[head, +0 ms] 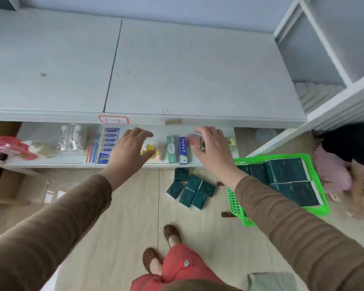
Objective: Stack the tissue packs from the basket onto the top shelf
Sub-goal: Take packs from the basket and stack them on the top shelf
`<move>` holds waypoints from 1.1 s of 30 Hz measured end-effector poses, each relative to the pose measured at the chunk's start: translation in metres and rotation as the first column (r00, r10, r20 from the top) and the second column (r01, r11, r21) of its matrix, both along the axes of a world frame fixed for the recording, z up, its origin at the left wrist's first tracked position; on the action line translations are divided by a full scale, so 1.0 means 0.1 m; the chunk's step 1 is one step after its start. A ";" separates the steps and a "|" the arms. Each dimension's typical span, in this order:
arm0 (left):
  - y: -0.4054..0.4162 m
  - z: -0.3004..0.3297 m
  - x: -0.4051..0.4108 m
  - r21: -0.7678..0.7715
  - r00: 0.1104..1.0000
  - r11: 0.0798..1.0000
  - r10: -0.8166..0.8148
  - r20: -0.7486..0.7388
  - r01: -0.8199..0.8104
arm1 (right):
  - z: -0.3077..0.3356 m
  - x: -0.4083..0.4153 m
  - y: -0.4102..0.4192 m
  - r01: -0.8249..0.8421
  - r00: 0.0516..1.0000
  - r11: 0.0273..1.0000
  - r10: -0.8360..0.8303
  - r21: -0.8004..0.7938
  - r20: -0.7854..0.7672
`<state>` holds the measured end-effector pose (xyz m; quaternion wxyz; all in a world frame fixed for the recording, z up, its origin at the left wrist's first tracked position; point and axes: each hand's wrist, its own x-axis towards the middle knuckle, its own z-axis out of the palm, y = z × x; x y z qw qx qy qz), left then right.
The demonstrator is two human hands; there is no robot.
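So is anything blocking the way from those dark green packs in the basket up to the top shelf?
Nothing visible does. The tissue packs sit uncovered in the green basket, and the top shelf above is bare. Both the left hand and right hand hold nothing.

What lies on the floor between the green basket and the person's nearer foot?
In the head view, a loose cluster of dark green tissue packs lies on the tiled floor, left of the green basket and beyond the foot.

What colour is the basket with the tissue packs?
Bright green basket, seen in the head view.
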<state>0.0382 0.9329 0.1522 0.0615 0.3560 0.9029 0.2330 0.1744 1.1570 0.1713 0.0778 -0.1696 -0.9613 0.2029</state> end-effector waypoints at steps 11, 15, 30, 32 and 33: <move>1.58 -0.55 1.86 -0.133 0.979 0.986 -0.075 0.188 0.101 | -0.69 1.91 1.40 0.084 0.964 0.992 -0.057 -0.095 0.260; 2.39 -0.83 2.39 -0.190 0.965 0.977 -0.049 0.258 0.100 | -1.05 2.45 2.12 0.140 0.941 0.975 -0.076 -0.174 0.331; 4.57 -1.98 3.01 -0.315 0.958 0.930 -0.106 0.267 0.191 | -2.25 3.50 3.39 0.601 0.783 0.698 -0.414 -0.389 0.465; 4.78 -2.10 2.94 -0.314 0.967 0.929 -0.129 0.221 0.196 | -2.34 3.40 3.50 0.607 0.787 0.700 -0.466 -0.377 0.403; 4.89 -2.15 2.91 -0.312 0.971 0.928 -0.147 0.188 0.201 | -2.38 3.34 3.59 0.615 0.785 0.700 -0.498 -0.364 0.368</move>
